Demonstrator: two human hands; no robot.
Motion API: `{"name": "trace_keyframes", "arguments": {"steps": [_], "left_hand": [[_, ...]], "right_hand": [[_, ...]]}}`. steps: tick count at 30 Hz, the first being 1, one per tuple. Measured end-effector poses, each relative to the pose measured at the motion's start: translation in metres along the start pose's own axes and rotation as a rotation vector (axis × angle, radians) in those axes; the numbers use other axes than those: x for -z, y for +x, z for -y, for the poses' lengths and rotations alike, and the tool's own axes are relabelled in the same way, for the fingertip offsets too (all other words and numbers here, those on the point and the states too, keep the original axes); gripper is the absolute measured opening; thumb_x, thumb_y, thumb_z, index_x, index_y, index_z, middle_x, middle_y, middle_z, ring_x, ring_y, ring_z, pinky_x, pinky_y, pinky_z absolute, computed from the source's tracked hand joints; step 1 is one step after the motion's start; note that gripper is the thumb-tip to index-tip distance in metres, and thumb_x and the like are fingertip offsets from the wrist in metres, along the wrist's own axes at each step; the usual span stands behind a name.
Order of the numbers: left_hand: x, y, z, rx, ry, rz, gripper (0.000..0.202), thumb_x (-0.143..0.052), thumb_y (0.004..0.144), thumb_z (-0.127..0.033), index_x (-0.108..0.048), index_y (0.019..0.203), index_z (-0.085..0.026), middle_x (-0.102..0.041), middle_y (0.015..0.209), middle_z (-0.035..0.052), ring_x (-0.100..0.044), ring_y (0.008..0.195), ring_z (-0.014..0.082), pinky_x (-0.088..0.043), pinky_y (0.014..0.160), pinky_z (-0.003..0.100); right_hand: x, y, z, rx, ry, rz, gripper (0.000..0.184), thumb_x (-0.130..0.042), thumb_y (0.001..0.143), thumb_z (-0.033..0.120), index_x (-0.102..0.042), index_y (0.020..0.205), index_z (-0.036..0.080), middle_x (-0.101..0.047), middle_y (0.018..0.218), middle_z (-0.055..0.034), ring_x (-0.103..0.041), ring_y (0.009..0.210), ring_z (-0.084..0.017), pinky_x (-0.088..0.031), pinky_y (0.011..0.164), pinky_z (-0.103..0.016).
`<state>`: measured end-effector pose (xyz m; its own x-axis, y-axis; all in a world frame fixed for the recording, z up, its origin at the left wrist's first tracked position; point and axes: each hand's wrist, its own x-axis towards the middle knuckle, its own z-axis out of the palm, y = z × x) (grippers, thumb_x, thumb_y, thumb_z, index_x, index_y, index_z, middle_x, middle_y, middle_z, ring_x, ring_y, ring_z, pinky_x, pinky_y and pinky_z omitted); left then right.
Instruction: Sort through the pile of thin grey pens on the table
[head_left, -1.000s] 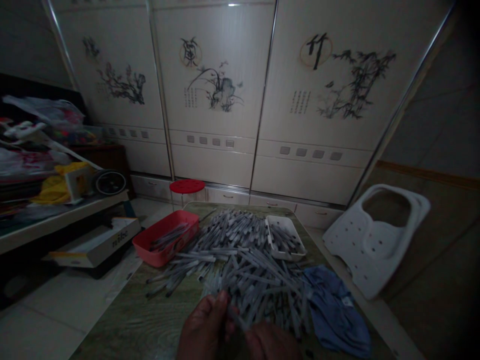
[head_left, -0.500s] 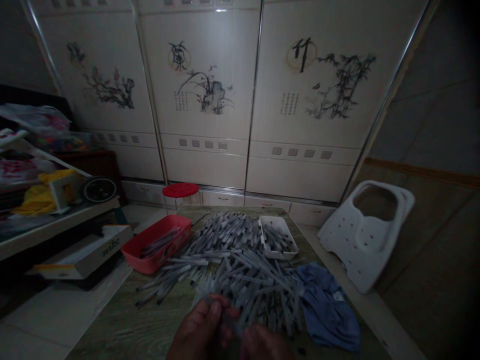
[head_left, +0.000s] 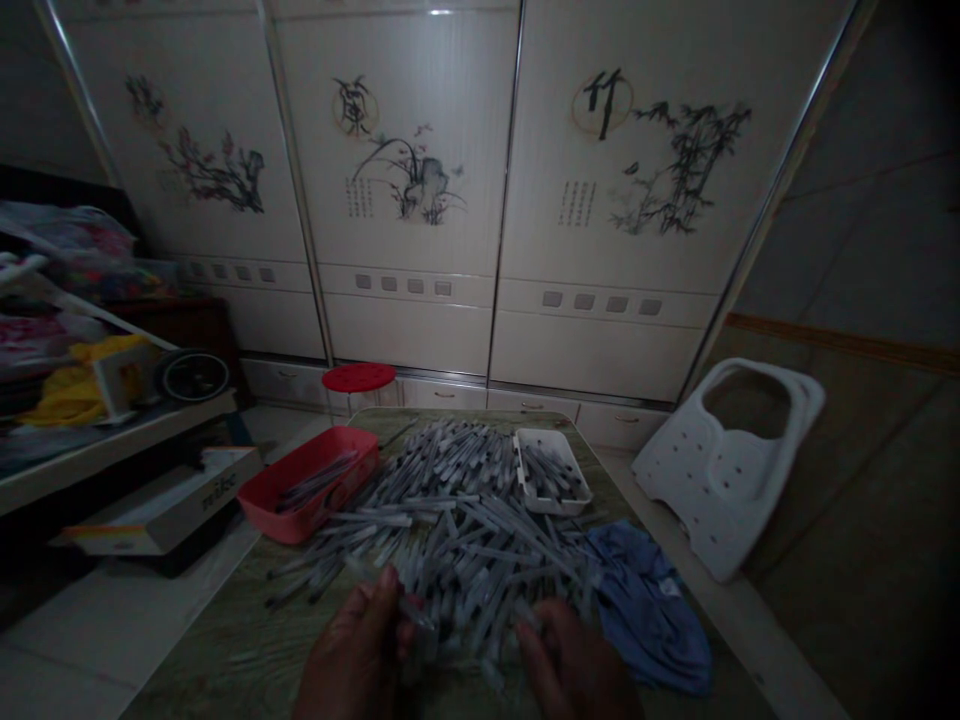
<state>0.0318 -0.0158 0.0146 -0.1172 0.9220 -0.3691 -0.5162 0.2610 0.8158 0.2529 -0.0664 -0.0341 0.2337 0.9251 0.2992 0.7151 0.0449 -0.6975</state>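
At the near edge of the table, my left hand (head_left: 356, 640) is closed round a translucent pen (head_left: 418, 614), whose end sticks out to the right of the fingers. My right hand (head_left: 574, 655) is held apart from it on the right, thumb and fingers pinching a small pale translucent piece (head_left: 528, 612); dimness and blur hide its exact kind. Just beyond both hands spreads a big heap of pens (head_left: 480, 540), clear slim barrels with dark ends, lying in all directions.
A red bin (head_left: 259, 500) with some pens stands on the table's left side. On the right are a white tray (head_left: 585, 503) of pens and a crumpled blue cloth (head_left: 652, 610). Beyond the table stand a red stool (head_left: 358, 377) and a white folding stool (head_left: 739, 470).
My hands were close together over the pens and have moved apart, the left to the left and the right to the right. A pale piece now shows in the right fingers.
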Motion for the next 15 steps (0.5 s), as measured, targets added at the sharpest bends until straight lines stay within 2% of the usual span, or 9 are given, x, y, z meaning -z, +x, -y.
{"name": "trace_keyframes", "arguments": {"steps": [1,2,4,6,8,10,13,15], "left_hand": [[-0.003,-0.002,0.000,0.000,0.013,0.002,0.046,-0.092,0.070,-0.056,-0.065,0.078,-0.019,-0.061,0.062,-0.0056,-0.051,0.052,0.0089,-0.044,0.050,0.018],[-0.005,-0.005,0.000,0.000,0.024,0.004,0.047,-0.092,0.070,-0.057,-0.065,0.078,-0.019,-0.062,0.062,-0.0051,-0.050,0.052,0.0088,-0.043,0.050,0.018],[-0.009,-0.008,0.001,-0.006,0.056,0.012,0.048,-0.090,0.071,-0.060,-0.067,0.079,-0.019,-0.062,0.062,-0.0045,-0.049,0.051,0.0091,-0.041,0.048,0.018],[-0.010,-0.010,0.000,-0.042,0.158,0.022,0.049,-0.086,0.072,-0.064,-0.070,0.085,-0.019,-0.062,0.060,-0.0038,-0.048,0.049,0.0107,-0.038,0.046,0.019],[-0.009,-0.010,-0.001,-0.156,0.307,0.033,0.051,-0.081,0.076,-0.067,-0.075,0.095,-0.021,-0.064,0.059,-0.0018,-0.052,0.050,0.0144,-0.041,0.049,0.022],[-0.007,-0.010,-0.001,-0.319,0.455,0.052,0.048,-0.077,0.080,-0.066,-0.077,0.103,-0.024,-0.070,0.063,0.0016,-0.060,0.057,0.0196,-0.048,0.056,0.026],[-0.007,-0.010,0.002,-0.568,0.650,0.144,0.030,-0.081,0.081,-0.050,-0.083,0.101,-0.028,-0.080,0.091,0.0089,-0.073,0.085,0.0288,-0.056,0.080,0.033],[-0.008,-0.010,0.007,-0.688,0.753,0.221,0.021,-0.080,0.082,-0.037,-0.085,0.101,-0.030,-0.080,0.109,0.0117,-0.072,0.104,0.0322,-0.054,0.094,0.036]], "right_hand": [[0.010,0.006,0.000,-0.032,0.021,0.029,0.037,-0.052,0.101,0.056,-0.072,0.089,0.027,-0.077,0.078,-0.0071,-0.071,0.071,-0.025,-0.047,0.067,-0.033],[0.019,0.012,0.000,-0.068,0.036,0.049,0.034,-0.053,0.102,0.052,-0.074,0.103,0.025,-0.080,0.088,-0.0093,-0.073,0.078,-0.026,-0.049,0.071,-0.033],[0.031,0.019,0.000,-0.129,0.067,0.018,0.043,-0.052,0.101,0.047,-0.067,0.131,0.020,-0.081,0.099,-0.0116,-0.075,0.085,-0.028,-0.052,0.077,-0.036],[0.036,0.020,0.002,-0.194,0.133,-0.038,0.054,-0.050,0.101,0.049,-0.060,0.143,0.018,-0.080,0.097,-0.0104,-0.074,0.081,-0.028,-0.053,0.074,-0.037],[0.036,0.018,0.006,-0.252,0.225,-0.041,0.051,-0.050,0.100,0.054,-0.066,0.133,0.020,-0.079,0.089,-0.0081,-0.073,0.074,-0.027,-0.054,0.067,-0.036],[0.032,0.015,0.011,-0.262,0.313,-0.034,0.045,-0.052,0.097,0.061,-0.073,0.111,0.023,-0.076,0.084,-0.0065,-0.070,0.072,-0.025,-0.053,0.064,-0.034],[0.021,0.008,0.020,-0.260,0.478,0.010,0.054,-0.052,0.093,0.076,-0.068,0.082,0.026,-0.066,0.068,-0.0015,-0.060,0.062,-0.020,-0.047,0.058,-0.030],[0.012,0.004,0.027,-0.331,0.635,0.095,0.064,-0.049,0.088,0.087,-0.063,0.074,0.026,-0.061,0.059,0.0009,-0.051,0.051,-0.016,-0.039,0.051,-0.027]]}}
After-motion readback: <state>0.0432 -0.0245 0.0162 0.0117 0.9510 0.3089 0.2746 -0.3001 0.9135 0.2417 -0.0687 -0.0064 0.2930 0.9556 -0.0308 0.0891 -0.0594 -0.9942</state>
